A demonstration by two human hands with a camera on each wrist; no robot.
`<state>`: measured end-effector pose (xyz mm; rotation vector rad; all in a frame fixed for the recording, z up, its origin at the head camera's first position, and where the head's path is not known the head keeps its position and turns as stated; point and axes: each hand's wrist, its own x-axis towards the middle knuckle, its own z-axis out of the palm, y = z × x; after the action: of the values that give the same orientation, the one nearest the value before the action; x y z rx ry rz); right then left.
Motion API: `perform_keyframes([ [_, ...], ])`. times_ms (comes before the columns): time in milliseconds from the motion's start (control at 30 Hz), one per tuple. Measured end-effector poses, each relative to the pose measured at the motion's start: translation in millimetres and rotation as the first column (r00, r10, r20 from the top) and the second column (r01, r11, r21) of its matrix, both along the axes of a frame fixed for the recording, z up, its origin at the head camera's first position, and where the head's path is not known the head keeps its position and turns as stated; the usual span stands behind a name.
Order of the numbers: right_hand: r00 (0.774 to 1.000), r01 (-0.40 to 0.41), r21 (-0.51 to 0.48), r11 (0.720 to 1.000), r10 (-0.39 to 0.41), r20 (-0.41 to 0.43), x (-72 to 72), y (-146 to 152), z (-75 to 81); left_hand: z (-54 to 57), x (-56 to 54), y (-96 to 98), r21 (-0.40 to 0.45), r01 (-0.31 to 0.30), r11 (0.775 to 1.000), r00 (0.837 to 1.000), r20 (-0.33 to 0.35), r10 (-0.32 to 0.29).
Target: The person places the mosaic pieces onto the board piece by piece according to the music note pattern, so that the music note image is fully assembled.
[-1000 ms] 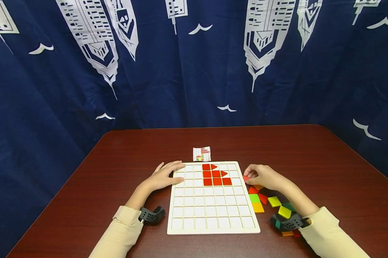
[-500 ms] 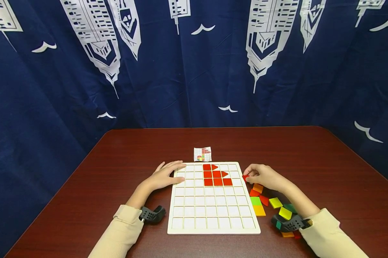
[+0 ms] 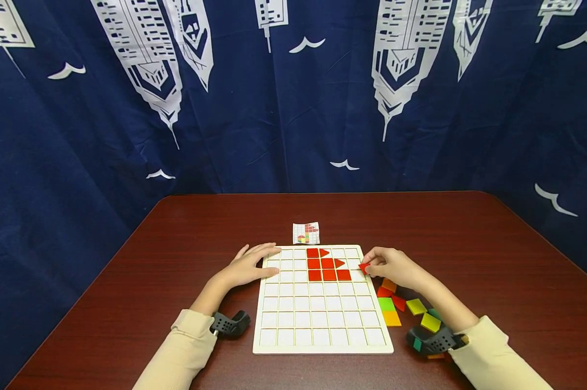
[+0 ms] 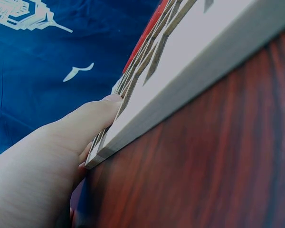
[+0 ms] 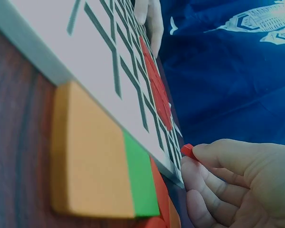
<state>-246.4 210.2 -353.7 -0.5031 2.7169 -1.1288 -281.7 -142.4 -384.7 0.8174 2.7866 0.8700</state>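
Observation:
A white grid board (image 3: 318,320) lies flat on the table. Red square tiles (image 3: 314,264) fill several cells near its far edge, with pointed red tiles (image 3: 339,264) ending two of the rows. My left hand (image 3: 247,267) rests on the board's far left edge, fingers extended and the thumb (image 4: 107,107) lying over the rim. At the right edge, my right hand (image 3: 393,266) pinches a small red tile (image 3: 364,267) between thumb and fingertips, over the board's border. In the right wrist view only an end of that red tile (image 5: 187,151) shows past the thumb.
Loose tiles lie right of the board: orange (image 3: 390,284), red (image 3: 398,302), light green (image 3: 386,305), yellow (image 3: 416,306), some partly under the right wrist strap (image 3: 435,341). A small printed card (image 3: 306,233) sits beyond the far edge. A blue curtain (image 3: 274,108) hangs behind the table.
My right hand has moved slightly left with the red tile, from beside the board to over its right border. The left hand stays where it was.

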Motion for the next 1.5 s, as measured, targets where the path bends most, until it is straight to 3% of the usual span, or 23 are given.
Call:
perform_keyframes([
  [500,0.999,0.011,0.02,1.0,-0.01,-0.049,3.7,-13.2,-9.6,1.3,1.1,0.8,-0.007,-0.007,1.0,1.0,0.003,0.007],
  [733,0.993,-0.035,0.083,0.996,0.044,-0.107,5.5,-13.2,-9.4,-1.0,0.2,0.2,-0.012,-0.002,1.0,1.0,-0.008,0.002],
  [900,0.99,-0.025,0.092,0.995,0.037,-0.133,5.9,-14.6,-11.0,-0.1,0.7,0.5,-0.011,-0.004,1.0,1.0,-0.005,0.004],
  [1500,0.982,-0.016,0.079,0.997,0.03,-0.186,3.5,-14.5,-15.2,-0.8,-0.4,0.2,-0.012,-0.007,1.0,1.0,-0.003,0.007],
])
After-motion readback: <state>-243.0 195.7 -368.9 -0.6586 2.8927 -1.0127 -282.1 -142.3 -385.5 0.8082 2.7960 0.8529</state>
